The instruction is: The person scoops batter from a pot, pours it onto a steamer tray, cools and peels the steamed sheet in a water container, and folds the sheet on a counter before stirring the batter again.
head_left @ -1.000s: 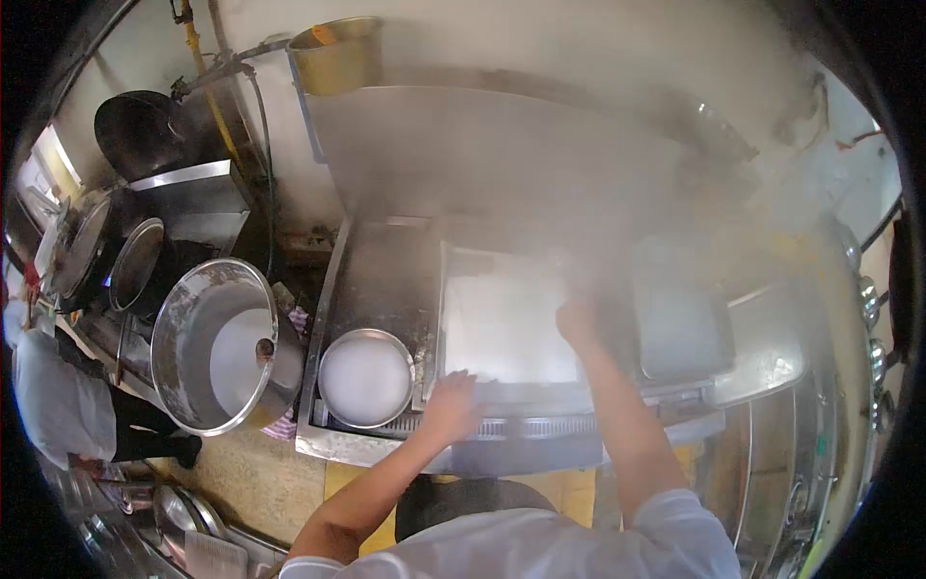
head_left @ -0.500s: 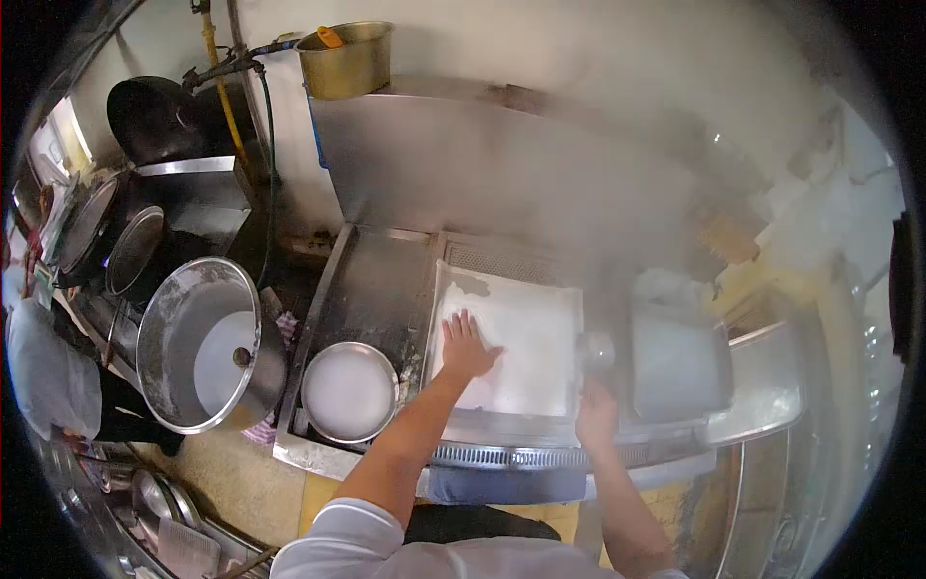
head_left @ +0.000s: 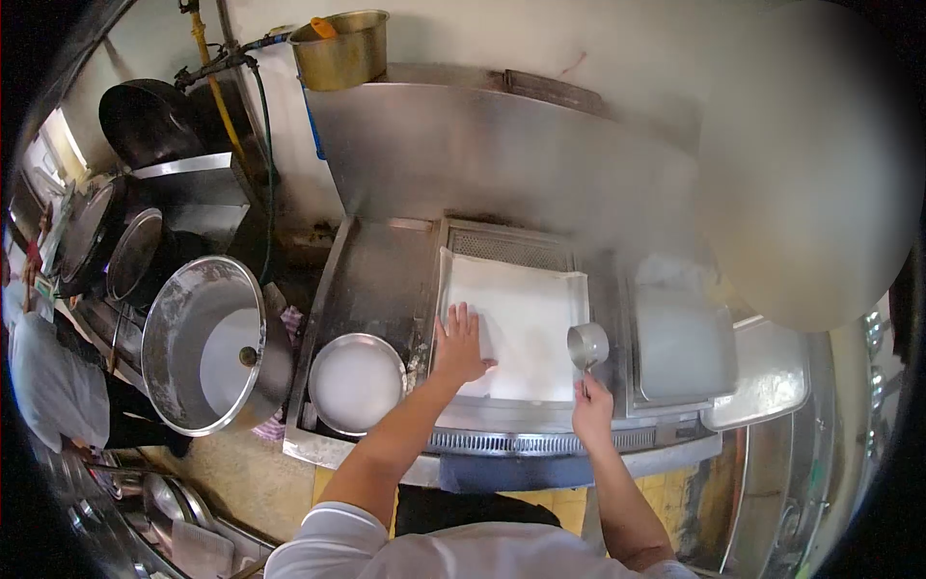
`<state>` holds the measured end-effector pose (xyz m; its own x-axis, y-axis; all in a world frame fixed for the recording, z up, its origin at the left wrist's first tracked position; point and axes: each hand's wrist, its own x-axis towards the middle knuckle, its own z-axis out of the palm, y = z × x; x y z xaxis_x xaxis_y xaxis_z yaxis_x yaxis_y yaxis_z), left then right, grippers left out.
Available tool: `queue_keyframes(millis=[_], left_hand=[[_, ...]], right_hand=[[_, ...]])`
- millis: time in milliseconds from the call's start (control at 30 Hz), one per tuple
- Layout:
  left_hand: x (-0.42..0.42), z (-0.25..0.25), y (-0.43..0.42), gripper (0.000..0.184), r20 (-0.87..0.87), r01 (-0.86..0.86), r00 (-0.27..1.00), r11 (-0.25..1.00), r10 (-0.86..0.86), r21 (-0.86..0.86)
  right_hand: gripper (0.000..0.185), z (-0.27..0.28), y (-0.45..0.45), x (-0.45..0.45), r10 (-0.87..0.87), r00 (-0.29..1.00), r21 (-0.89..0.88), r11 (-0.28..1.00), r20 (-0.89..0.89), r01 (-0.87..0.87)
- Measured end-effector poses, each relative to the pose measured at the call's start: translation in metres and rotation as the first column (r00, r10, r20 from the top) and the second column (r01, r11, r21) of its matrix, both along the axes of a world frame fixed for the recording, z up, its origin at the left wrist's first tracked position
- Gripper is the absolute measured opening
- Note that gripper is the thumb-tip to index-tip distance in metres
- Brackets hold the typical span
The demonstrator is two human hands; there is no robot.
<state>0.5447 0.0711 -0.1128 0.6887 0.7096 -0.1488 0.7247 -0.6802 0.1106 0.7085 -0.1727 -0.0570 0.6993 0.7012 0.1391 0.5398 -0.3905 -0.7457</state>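
Left hand (head_left: 461, 347): bare, fingers extended, thumb set apart, nothing gripped; palm down over the left part of the white square sheet, contact with its surface impossible to tell. Right hand (head_left: 590, 405): bare, fingers closed round the thin handle of a small round metal dipper (head_left: 589, 345), cup end pointing away from the body, just over the sheet's right edge. White square sheet (head_left: 531, 323): smooth, cloth-like, slightly rumpled along the far edge; laid flat on a stainless-steel counter (head_left: 381, 261), between a round pan and a steamed-over tray.

Adjoining items. Perforated metal panel (head_left: 506, 249): directly beyond the sheet. Shallow round metal pan (head_left: 359, 337): filled with white liquid, left of the sheet, on the same counter. Rectangular tray with pale contents (head_left: 685, 352): to the right, veiled by steam. Shiny bare metal tray (head_left: 772, 374): farther right, next to the pale one. Large deep steel bucket (head_left: 188, 333): white liquid inside, far left. Dull gold-coloured pot (head_left: 352, 56): atop the back panel, orange object at its rim. Co-worker in white top (head_left: 58, 376): at the left edge, partly visible.
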Motion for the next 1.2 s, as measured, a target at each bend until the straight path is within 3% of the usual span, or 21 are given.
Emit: queue_keyframes(millis=[200,333,400,500,600,700,833,1033,1200], left_hand=[[-0.027,0.005,-0.018,0.124,0.046,0.066,0.997,0.998,-0.065,-0.018],[-0.035,0.008,-0.027,0.122,0.046,0.096,0.995,0.994,-0.093,-0.048],[-0.04,0.001,-0.027,0.117,0.177,0.028,0.984,0.999,-0.02,-0.042],[-0.054,0.001,-0.023,0.104,0.317,-0.056,0.945,0.995,0.078,-0.078],[-0.069,-0.002,-0.019,0.087,0.451,-0.102,0.883,0.992,0.127,-0.08],[-0.081,-0.008,-0.02,0.072,0.523,-0.139,0.84,0.989,0.143,-0.048],[-0.101,-0.012,-0.021,0.062,0.631,-0.214,0.753,0.976,0.186,-0.033],[-0.154,-0.04,-0.02,0.055,0.641,-0.344,0.711,0.938,0.289,-0.041],[-0.196,-0.08,-0.016,0.058,0.453,-0.543,0.743,0.839,0.492,-0.019]], right_hand=[[0.043,-0.029,0.01,0.004,-0.013,0.998,0.031,0.999,-0.068,0.015],[0.043,-0.031,0.031,0.025,-0.01,1.0,-0.064,0.998,-0.028,0.009],[0.039,-0.027,0.05,0.041,-0.023,0.999,-0.118,0.993,-0.04,0.018],[0.031,-0.031,0.08,0.074,0.054,0.979,-0.066,0.997,0.195,-0.041],[0.026,-0.033,0.116,0.1,0.062,0.959,-0.091,0.995,0.276,-0.038],[0.039,-0.026,0.147,0.119,0.129,0.949,-0.228,0.972,0.289,-0.062],[0.04,-0.036,0.174,0.136,0.178,0.906,-0.147,0.98,0.384,-0.131],[0.048,-0.042,0.19,0.153,0.235,0.878,-0.233,0.961,0.418,-0.146],[0.048,-0.041,0.192,0.152,0.229,0.859,-0.249,0.961,0.459,-0.123]])
